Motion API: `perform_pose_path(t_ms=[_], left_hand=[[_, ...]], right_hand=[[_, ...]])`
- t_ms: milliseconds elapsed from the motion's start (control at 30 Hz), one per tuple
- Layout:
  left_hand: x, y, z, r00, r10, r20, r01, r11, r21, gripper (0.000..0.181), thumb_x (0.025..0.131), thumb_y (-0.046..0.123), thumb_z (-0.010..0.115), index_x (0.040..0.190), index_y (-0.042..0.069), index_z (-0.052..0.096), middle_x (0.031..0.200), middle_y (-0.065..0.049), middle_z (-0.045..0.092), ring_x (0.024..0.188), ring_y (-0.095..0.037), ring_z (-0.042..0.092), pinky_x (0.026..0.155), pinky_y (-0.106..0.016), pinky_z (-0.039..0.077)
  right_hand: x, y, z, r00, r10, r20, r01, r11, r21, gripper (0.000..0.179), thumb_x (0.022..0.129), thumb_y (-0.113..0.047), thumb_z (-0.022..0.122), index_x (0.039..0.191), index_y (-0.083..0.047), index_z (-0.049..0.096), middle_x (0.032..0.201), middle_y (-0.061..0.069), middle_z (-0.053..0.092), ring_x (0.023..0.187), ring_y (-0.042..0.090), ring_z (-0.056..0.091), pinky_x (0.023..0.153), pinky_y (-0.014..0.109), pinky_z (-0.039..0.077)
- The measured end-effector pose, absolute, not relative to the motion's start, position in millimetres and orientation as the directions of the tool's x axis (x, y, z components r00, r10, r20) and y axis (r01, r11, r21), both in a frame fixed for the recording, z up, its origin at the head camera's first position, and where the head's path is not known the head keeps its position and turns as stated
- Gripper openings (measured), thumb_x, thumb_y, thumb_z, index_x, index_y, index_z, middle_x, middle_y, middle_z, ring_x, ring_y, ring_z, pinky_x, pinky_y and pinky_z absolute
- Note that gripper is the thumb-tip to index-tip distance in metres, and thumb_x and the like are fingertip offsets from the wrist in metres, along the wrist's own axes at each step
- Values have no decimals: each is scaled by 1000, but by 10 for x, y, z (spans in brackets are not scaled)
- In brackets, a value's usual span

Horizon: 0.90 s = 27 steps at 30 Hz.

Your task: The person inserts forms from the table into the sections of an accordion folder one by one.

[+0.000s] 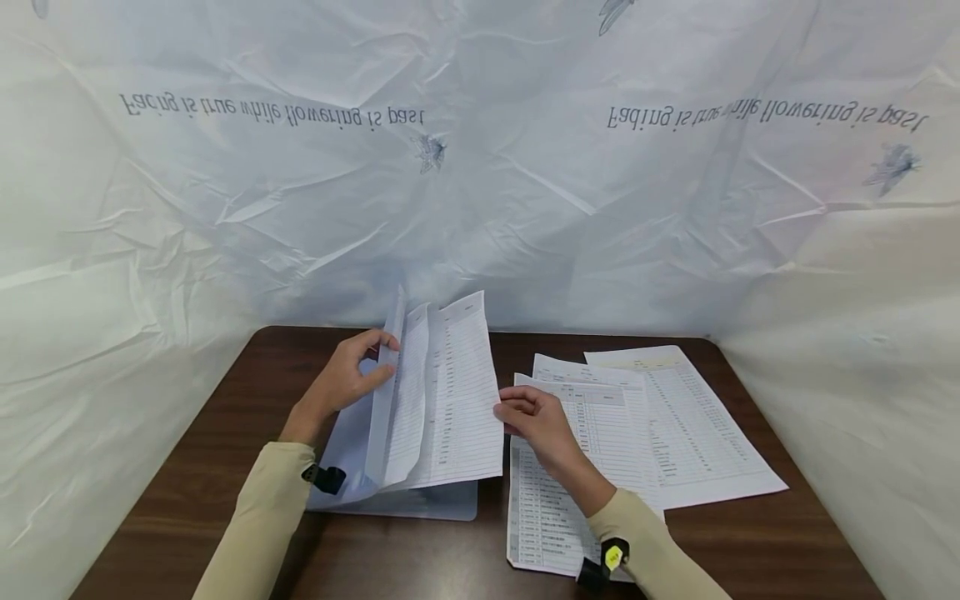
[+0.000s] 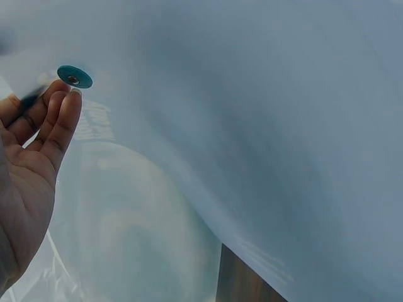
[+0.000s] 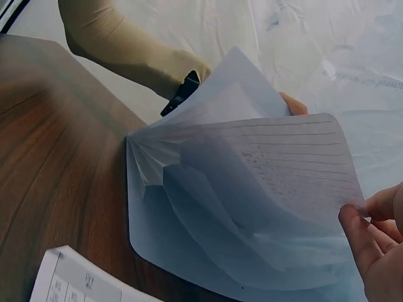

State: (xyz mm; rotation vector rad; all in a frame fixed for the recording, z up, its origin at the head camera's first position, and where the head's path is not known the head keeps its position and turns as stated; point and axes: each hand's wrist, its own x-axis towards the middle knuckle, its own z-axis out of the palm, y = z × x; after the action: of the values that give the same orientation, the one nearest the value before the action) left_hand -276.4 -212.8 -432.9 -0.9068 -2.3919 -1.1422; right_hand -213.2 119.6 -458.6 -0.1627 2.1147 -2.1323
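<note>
A pale blue expanding file folder [image 1: 382,412] stands partly open on the left of the table, its pleated side [image 3: 148,167] showing in the right wrist view. My left hand [image 1: 347,379] holds the raised cover by its edge, fingers near a round teal button [image 2: 74,77] on the outside. My right hand [image 1: 542,421] pinches the right edge of a lined sheet [image 1: 467,400] between thumb and fingers. That sheet stands tilted up at the folder's opening, overlapped by another printed sheet [image 1: 408,400] on its left. The folder's inner pockets are partly hidden behind the sheets.
Several printed sheets lie overlapping on the right of the brown wooden table [image 1: 420,554], including one [image 1: 697,425] angled at the far right and a stack [image 1: 547,517] under my right forearm. A crinkled white plastic curtain [image 1: 495,208] with upside-down lettering hangs behind.
</note>
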Motion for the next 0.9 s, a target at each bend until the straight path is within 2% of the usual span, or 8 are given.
perform_pose_path(t_ms=[267,667,900], left_hand=[[-2833,-2152,-4331,-730,416,542,683,453,572,24,91,8,70,114,5,64,110,-6,66,95,-17,58,84,-32,51],[-2942,-2192,-4339,-713,423,559,701,430,569,26,89,5,70,115,5,65,110,-8,67,95,-18,58,83,-43,52],[-3008,-2208,-4336,-709,423,564,705,420,572,27,89,3,71,114,5,65,111,-9,67,95,-19,58,84,-33,51]], right_hand=[[-2169,1009,-4580,-973,-231,1,7,-33,-999,37,93,-4,71,127,8,62,113,21,72,94,17,71,86,37,59],[-2260,748,-4621,-966,-259,16,-3,-50,-999,37,93,-4,71,128,7,63,113,20,72,94,15,71,92,53,55],[-2321,607,-4654,-954,-294,49,-39,-38,-999,40,93,-4,70,130,10,61,120,26,69,101,18,71,85,33,59]])
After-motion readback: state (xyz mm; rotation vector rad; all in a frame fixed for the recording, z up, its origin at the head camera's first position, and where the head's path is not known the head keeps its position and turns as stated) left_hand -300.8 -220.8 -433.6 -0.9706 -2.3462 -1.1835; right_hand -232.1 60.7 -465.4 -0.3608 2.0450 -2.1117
